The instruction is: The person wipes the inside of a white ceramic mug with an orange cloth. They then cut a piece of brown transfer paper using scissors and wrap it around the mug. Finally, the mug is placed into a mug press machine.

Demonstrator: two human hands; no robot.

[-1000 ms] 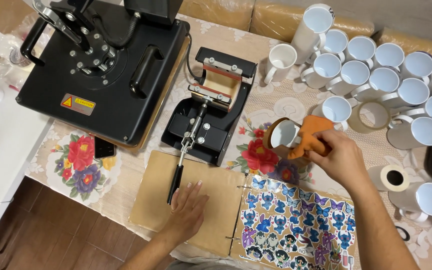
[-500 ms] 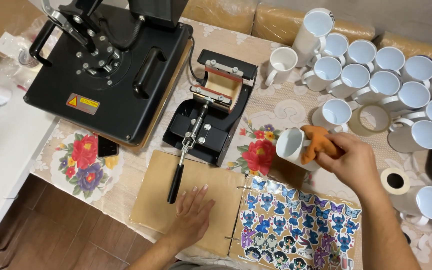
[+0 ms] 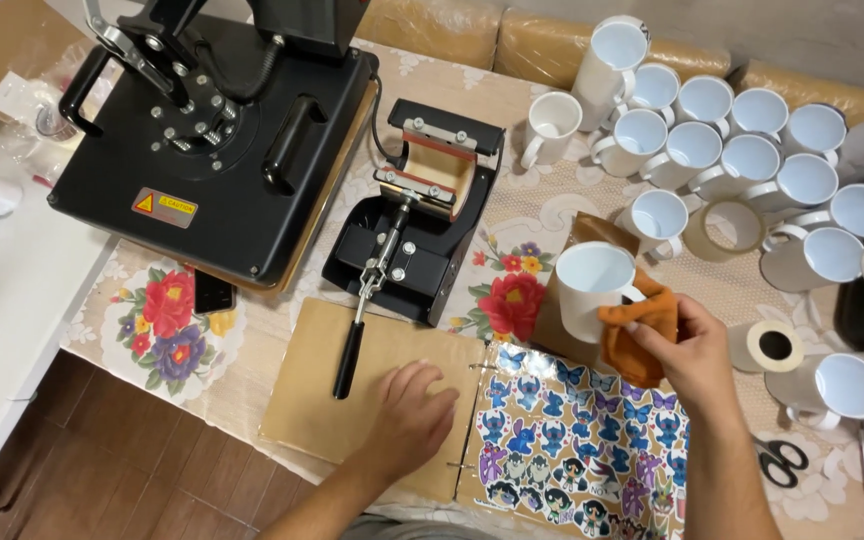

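My right hand grips an orange cloth pressed against the side of a white mug, which stands upright on a brown paper sheet. My left hand lies flat, fingers slightly apart, on the brown cover of an open ring binder. The binder's right page is a sheet of colourful cartoon stickers. The black handle of a mug heat press reaches down over the binder cover, just left of my left hand.
A large black flat heat press fills the back left. Several white mugs crowd the back right, with tape rolls among them. Scissors lie at the right front edge. A phone lies on the floral tablecloth.
My right hand has set the mug upright and shifted it left onto the brown paper, with the cloth now at its side. My left hand stays on the binder cover.
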